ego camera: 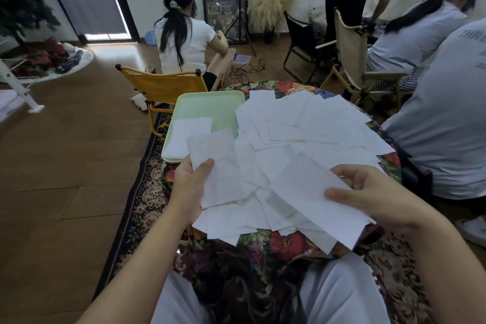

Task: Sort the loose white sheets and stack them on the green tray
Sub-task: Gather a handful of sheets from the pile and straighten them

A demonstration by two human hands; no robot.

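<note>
Floral-cloth table (276,242) at centre frame, strewn with loose white sheets (302,123); green tray (210,105) at its upper-left edge, holding a small stack of sheets (184,134) at its near end. Left hand (189,181), centre left: thumb curled over one sheet (218,168), fingers behind, gripping it above the pile. Right hand (368,194), centre right: thumb and fingers pinching a second sheet (310,197), held tilted over the pile's near edge.

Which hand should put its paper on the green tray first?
Probably the left hand. The sheet it holds already hangs beside the green tray, close to the small stack there. The right hand holds its sheet farther away, over the loose pile.
</note>
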